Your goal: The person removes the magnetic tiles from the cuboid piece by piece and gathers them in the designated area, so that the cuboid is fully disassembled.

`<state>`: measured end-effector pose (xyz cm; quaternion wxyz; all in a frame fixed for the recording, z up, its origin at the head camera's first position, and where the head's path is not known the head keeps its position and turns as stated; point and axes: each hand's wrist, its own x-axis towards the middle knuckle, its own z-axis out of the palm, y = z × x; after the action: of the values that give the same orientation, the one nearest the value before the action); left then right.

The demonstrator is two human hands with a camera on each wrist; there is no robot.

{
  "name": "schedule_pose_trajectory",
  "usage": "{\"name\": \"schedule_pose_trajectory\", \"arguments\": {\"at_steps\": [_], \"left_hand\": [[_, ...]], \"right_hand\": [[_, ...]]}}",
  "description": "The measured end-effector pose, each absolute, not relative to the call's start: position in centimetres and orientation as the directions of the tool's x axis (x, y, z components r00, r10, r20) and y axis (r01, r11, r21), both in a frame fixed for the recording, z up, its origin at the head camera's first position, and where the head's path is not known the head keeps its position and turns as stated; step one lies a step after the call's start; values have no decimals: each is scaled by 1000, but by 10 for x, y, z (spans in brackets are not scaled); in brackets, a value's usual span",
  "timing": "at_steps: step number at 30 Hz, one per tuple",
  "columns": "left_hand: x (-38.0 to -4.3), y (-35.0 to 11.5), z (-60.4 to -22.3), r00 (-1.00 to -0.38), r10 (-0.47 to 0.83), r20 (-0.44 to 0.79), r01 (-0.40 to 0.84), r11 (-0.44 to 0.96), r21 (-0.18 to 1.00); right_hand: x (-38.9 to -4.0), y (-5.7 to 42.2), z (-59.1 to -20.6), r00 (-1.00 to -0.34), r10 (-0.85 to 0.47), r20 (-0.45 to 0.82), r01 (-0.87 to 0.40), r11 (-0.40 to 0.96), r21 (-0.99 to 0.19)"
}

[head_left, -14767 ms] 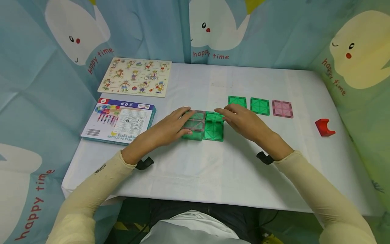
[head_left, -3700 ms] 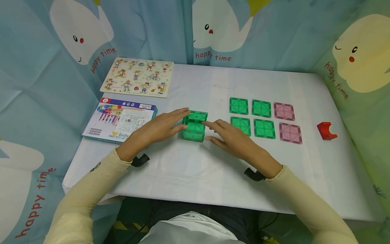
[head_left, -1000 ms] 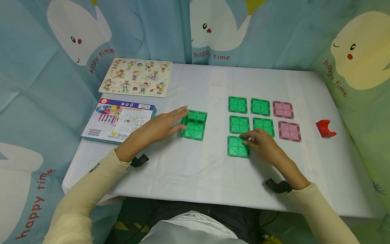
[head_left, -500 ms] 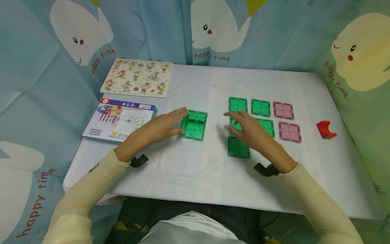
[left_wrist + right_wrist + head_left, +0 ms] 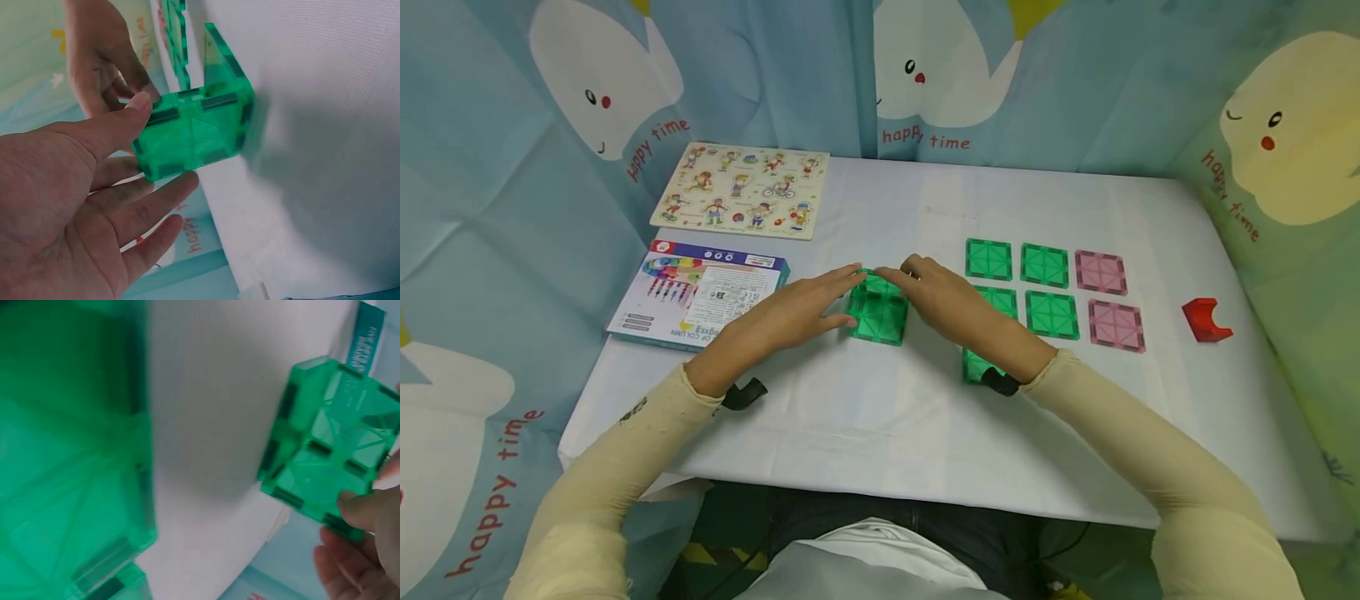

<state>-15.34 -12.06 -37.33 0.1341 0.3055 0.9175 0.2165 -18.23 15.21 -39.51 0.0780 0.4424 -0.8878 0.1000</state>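
A small structure of clear green magnetic tiles (image 5: 880, 315) stands mid-table, with upright walls visible in the left wrist view. At its left side, my left hand (image 5: 797, 310) steadies it, thumb near one edge and fingers near the opposite edge. From the right, my right hand (image 5: 943, 298) reaches its far right part. Its thumb lies on a green magnetic tile (image 5: 306, 487) in the right wrist view, with fingers curled beneath, pinching the edge. Right of the structure lie several flat green tiles (image 5: 1043, 265) and two pink tiles (image 5: 1101, 272).
A box (image 5: 700, 292) lies at the table's left, with a wooden picture puzzle board (image 5: 741, 190) behind it. Near the right edge sits a red arch-shaped block (image 5: 1206, 320). One front green tile (image 5: 981, 367) is partly hidden by my right wrist.
Several tiles have come off the structure and lie flat to the right. Lately my right hand has left the front green tile and returned to the structure; my left hand stays put.
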Motion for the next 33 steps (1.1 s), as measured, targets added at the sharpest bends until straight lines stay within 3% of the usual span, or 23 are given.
{"name": "schedule_pose_trajectory", "arguments": {"at_steps": [11,22,25,33], "left_hand": [[-152,-121,-372,-783,611,-117,500,730,466],[-153,-120,-374,-775,622,-110,518,726,452],[-153,-119,-374,-775,622,-115,518,728,450],[-152,-117,-372,-777,618,-119,512,731,451]], "right_hand": [[-183,152,-401,-546,-795,264,-828,559,-31],[-184,155,-403,-572,-762,303,-801,598,-7],[-186,163,-399,-621,-712,329,-772,629,-94],[-184,219,-382,-796,-511,325,-605,646,-465]]}}
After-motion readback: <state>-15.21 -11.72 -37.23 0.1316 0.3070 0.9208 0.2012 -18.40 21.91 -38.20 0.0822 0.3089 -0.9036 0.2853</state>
